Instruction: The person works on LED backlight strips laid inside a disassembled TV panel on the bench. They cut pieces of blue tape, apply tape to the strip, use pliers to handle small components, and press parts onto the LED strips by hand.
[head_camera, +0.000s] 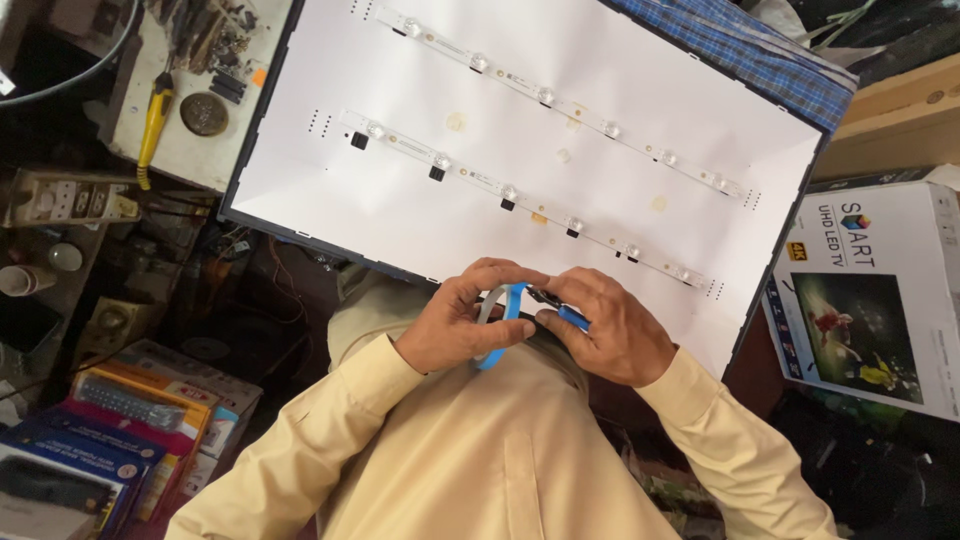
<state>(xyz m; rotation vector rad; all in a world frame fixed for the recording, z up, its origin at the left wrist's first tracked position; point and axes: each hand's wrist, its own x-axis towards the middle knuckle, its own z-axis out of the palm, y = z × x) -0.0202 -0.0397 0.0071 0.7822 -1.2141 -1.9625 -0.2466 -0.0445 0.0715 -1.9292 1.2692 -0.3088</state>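
The left hand (462, 322) is closed around a roll of blue tape (505, 322), fingers curled over its rim, while the right hand (612, 330), touching it at three o'clock, pinches a small dark, blue-handled tool (556, 308) against the roll. Both hands meet just over the near edge of a white backlight panel (520, 120), which stretches toward twelve o'clock with two LED strips (520, 195) running slantwise across it. At ten o'clock a yellow-handled tool (153, 118) lies on a cluttered bench; at three o'clock sits a television carton (870, 300).
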